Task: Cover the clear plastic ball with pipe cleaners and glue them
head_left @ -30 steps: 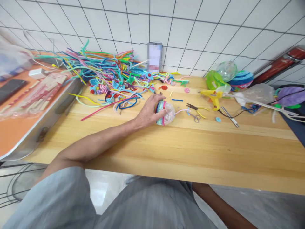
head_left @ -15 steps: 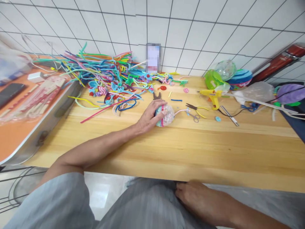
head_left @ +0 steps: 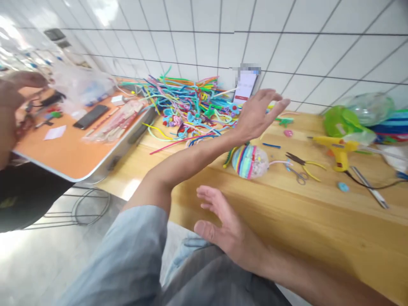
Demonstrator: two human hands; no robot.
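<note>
Open, empty left hand (head_left: 255, 115) above striped ball (head_left: 247, 161)

A clear ball (head_left: 250, 161), half-wrapped in rainbow pipe-cleaner stripes, rests unheld just right of frame centre.

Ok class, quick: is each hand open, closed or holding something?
Left hand: open, holding nothing, raised in the air.
Right hand: open, holding nothing.
</note>
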